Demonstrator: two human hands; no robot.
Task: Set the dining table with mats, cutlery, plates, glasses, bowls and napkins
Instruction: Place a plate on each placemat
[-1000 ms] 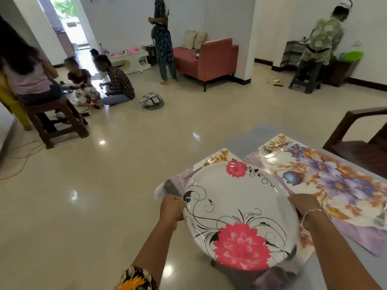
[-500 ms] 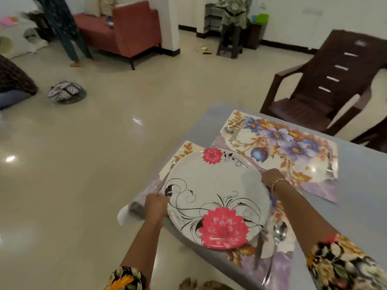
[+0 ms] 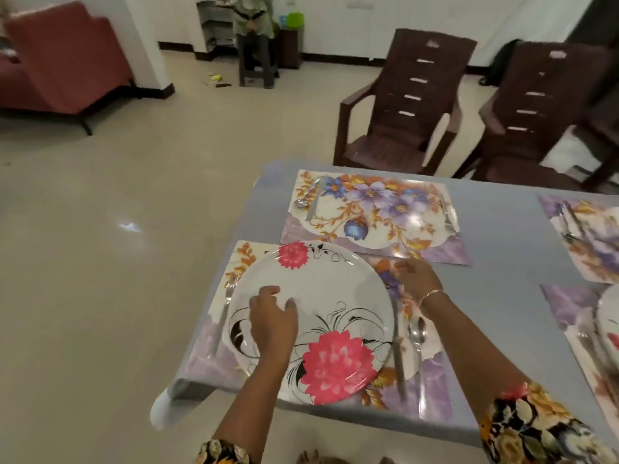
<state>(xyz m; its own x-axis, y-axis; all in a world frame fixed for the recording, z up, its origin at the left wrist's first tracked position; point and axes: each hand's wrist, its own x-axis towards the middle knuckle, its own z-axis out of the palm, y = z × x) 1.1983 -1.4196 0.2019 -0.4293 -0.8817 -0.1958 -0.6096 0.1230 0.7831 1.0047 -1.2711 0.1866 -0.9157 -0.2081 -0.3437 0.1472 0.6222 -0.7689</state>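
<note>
A white plate [image 3: 335,289] with pink flowers and black swirls lies flat on the near floral mat [image 3: 207,360], at the corner of the grey table [image 3: 502,249]. My left hand [image 3: 273,319] hovers over the plate's left part with loose fingers, holding nothing. My right hand [image 3: 417,279] is just off the plate's right rim with relaxed fingers, empty. A fork [image 3: 222,316] lies left of the plate; a knife [image 3: 398,356] and a spoon [image 3: 417,343] lie to its right.
A second floral mat [image 3: 371,212] with a spoon, knife and fork lies beyond. Two more mats [image 3: 582,236] sit at the right edge, the nearer one with a plate [image 3: 608,323]. Two brown plastic chairs [image 3: 405,105] stand behind the table. A red sofa [image 3: 63,58] and a person on a stool are further off.
The plate, held by both hands at its rim, has been set down on the near mat. Both hands have let go. The view has swung right and downward.
</note>
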